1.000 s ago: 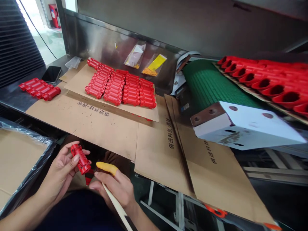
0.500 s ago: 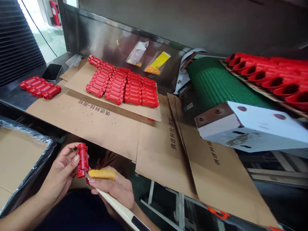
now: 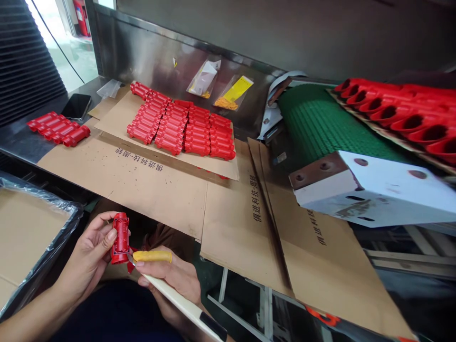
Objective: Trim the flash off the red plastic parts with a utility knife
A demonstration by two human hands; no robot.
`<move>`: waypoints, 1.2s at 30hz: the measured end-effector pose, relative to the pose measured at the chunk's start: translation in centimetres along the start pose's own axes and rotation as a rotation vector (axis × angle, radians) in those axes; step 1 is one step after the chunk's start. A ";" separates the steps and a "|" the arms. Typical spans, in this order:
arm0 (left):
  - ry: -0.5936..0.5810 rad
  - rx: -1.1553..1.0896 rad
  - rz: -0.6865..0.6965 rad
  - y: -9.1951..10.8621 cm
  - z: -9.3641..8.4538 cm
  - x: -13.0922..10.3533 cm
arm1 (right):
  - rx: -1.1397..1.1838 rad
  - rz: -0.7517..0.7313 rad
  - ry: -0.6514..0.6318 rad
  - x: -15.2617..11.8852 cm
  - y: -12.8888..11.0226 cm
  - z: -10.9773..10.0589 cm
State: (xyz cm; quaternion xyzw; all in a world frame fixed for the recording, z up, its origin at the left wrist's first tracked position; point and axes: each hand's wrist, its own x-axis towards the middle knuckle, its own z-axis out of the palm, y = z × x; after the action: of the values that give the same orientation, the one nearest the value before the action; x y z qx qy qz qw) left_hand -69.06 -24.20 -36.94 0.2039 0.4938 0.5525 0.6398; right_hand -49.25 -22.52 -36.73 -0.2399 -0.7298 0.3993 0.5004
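Note:
My left hand [image 3: 94, 249] is closed on a red plastic part [image 3: 121, 237], thumb across its near face, and holds it upright with the recessed side showing. In my right hand [image 3: 178, 275] is a knife [image 3: 174, 297] with a long cream handle, dark at the far end. Its short metal blade meets the lower right edge of the red part. A yellow finger cot covers the index finger, which lies along the knife. A small red piece shows just below the blade; whether it is joined to the part I cannot tell.
Rows of red parts [image 3: 178, 126] lie on a cardboard sheet [image 3: 117, 114], with several more [image 3: 59, 129] to the left near a phone [image 3: 76, 107]. On the right stand a green conveyor belt [image 3: 320, 123] and its white metal bracket [image 3: 374, 187]. A plastic-lined box [image 3: 32, 232] is at lower left.
The knife blade has shifted slightly right and down along the part's lower edge. My left hand has moved the red part a little left, turning it slightly.

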 end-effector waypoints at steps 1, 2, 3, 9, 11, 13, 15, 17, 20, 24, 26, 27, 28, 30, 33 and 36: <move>-0.008 0.002 -0.005 0.0 0.0 0.0 | 0.009 0.004 -0.004 0.0 -0.1 -0.1; -0.013 0.004 -0.010 0.0 0.0 0.0 | 0.010 0.006 -0.010 0.1 -0.1 -0.1; -0.013 0.005 -0.012 0.0 0.0 0.0 | 0.004 0.006 -0.017 0.1 0.0 -0.1; -0.008 0.028 -0.022 -0.1 0.1 -0.1 | -0.021 -0.066 -0.035 -0.1 0.4 0.0; -0.008 0.033 -0.015 -0.1 0.1 -0.1 | -0.036 -0.054 -0.034 0.0 0.3 -0.1; -0.009 0.032 -0.009 -0.2 0.0 -0.1 | -0.067 -0.048 -0.065 0.3 0.2 -0.2; -0.007 0.024 -0.021 -0.2 0.0 0.0 | -0.143 -0.103 -0.131 0.6 0.3 -0.4; 0.002 0.014 -0.040 -0.2 0.1 0.0 | -0.229 -0.194 -0.179 0.6 0.6 -0.4; 0.015 -0.001 -0.051 -0.1 0.2 0.0 | -0.306 -0.153 0.058 0.0 1.4 -0.2; -0.028 -0.012 -0.002 -0.1 0.1 0.0 | -0.272 0.121 0.408 -0.8 1.5 0.4; -0.063 0.028 0.065 -0.2 0.0 0.0 | -0.224 0.085 0.290 -0.6 1.2 0.7; -0.077 0.071 0.107 -0.3 0.0 0.0 | -0.198 0.045 0.225 -0.5 1.1 0.8; -0.087 0.127 0.150 -0.3 -0.1 0.0 | -0.171 0.008 0.183 -0.2 1.0 1.0; -0.090 0.232 0.220 -0.3 0.0 -0.1 | -0.133 -0.053 0.164 0.2 0.9 1.4; -0.088 0.278 0.273 -0.2 0.3 -0.3 | -0.124 -0.122 0.165 0.6 1.1 1.7; -0.092 0.277 0.272 0.0 0.6 -0.5 | -0.125 -0.141 0.148 0.7 1.2 1.7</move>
State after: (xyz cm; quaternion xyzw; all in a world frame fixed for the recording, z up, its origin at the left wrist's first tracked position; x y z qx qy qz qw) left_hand -68.52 -24.46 -36.48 0.3798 0.5035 0.5505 0.5470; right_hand -51.10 -21.88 -37.65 -0.2474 -0.7293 0.2982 0.5640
